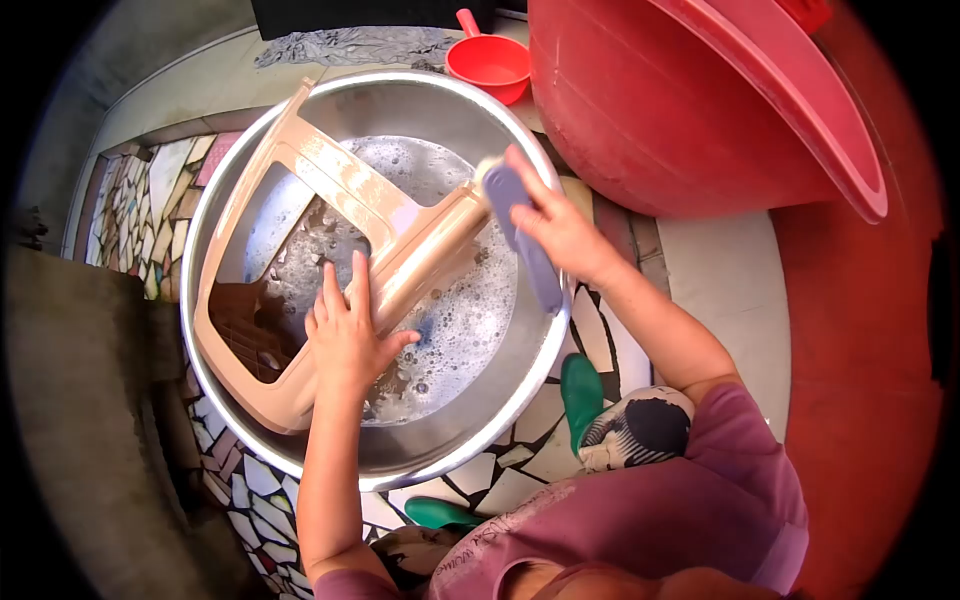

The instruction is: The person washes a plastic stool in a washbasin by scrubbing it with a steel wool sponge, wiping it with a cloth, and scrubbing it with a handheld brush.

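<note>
A tan plastic stool [425, 250] lies tilted on its side in a large round metal basin [440, 465], its legs reaching up to the far rim. Foamy water [465, 320] fills the bottom of the basin. My left hand [345, 335] is spread flat against the stool's near part, fingers stretched and thumb out. In my right hand [560, 230] is a purple scrub brush [522, 235], its pale bristles touching or very near the stool's upper right end. The submerged part of the stool is hidden by suds.
A big red plastic tub [650, 120] leans at the upper right. Behind the basin lie a red dipper [488, 62] and a crumpled grey plastic sheet [350, 46]. My green boots [580, 390] stand on stone-mosaic floor [265, 510]. A low wall [80, 400] runs along the left.
</note>
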Demonstrator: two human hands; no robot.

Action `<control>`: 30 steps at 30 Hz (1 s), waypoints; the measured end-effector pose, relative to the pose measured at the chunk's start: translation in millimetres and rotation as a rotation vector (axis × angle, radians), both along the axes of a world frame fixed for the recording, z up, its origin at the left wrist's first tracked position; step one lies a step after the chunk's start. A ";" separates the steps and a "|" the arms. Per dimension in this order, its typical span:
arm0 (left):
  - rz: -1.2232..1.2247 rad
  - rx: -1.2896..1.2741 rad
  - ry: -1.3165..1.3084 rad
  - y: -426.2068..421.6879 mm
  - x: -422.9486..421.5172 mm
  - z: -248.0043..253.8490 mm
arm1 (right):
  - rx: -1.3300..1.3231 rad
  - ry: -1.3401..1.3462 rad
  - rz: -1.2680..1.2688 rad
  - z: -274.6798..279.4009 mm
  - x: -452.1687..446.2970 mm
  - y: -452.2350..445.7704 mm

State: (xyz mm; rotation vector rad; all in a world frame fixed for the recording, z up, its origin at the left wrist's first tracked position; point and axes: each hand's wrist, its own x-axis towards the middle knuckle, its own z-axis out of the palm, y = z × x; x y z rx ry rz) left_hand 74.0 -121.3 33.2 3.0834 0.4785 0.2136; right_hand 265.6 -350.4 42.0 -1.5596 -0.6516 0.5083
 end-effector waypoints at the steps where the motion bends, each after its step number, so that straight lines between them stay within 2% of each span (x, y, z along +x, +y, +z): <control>1: 0.000 -0.006 0.004 2.9 6.4 -9.7 | -0.174 -0.117 0.065 -17.4 3.7 0.6; 2: 0.033 -0.046 0.046 5.1 10.9 -14.1 | -0.126 -0.296 0.030 -29.3 2.2 2.4; 3: 0.066 -0.084 0.092 8.1 15.2 -17.6 | -0.130 -0.298 0.030 -34.3 3.4 4.3; 4: 0.029 -0.034 -0.011 13.5 21.0 -19.4 | -0.164 -0.219 -0.018 -40.2 6.9 7.8; 6: 0.046 -0.084 0.007 19.1 38.0 -11.7 | -0.195 -0.138 -0.069 -52.1 17.8 17.2; 8: 0.042 -0.102 -0.025 16.5 42.4 -9.9 | 0.049 -0.146 -0.145 -66.5 31.0 28.6; 9: 0.043 -0.097 -0.021 14.6 44.1 -10.6 | 0.054 -0.141 -0.145 -62.0 33.1 31.9; 11: 0.061 -0.097 -0.065 13.2 47.9 -12.5 | 0.223 0.142 -0.112 -43.1 34.5 35.6; 12: 0.065 -0.067 -0.085 15.7 49.3 -12.2 | 0.202 0.211 -0.089 -34.7 31.5 35.2; 13: 0.064 -0.068 -0.082 16.9 51.6 -11.0 | 0.200 0.214 -0.090 -50.9 36.8 39.1; 14: 0.084 -0.069 -0.076 17.4 53.4 -9.2 | 0.093 -0.053 -0.081 -78.0 46.6 47.0; 17: 0.105 -0.083 -0.063 16.8 54.2 -12.4 | 0.072 -0.246 -0.055 -84.4 37.7 67.2; 19: 0.148 -0.092 -0.076 10.8 57.7 -12.9 | 0.027 0.064 -0.200 -68.9 30.3 73.2; 20: 0.143 -0.090 -0.077 6.6 58.9 -11.5 | 0.046 0.018 -0.329 -76.6 32.1 77.3; 21: 0.184 -0.118 -0.028 2.4 58.9 -9.2 | 0.050 0.016 -0.335 -81.3 33.5 79.6; 23: 0.219 -0.144 0.024 -1.4 61.7 -7.3 | -0.068 -0.575 -0.573 -91.8 37.9 80.9; 25: 0.236 -0.157 0.030 -1.8 61.0 -7.6 | -0.078 -0.661 -0.578 -89.3 31.7 81.4; 30: 0.248 -0.185 0.033 1.5 63.0 -7.4 | -0.373 -0.831 -0.389 -67.2 9.2 74.7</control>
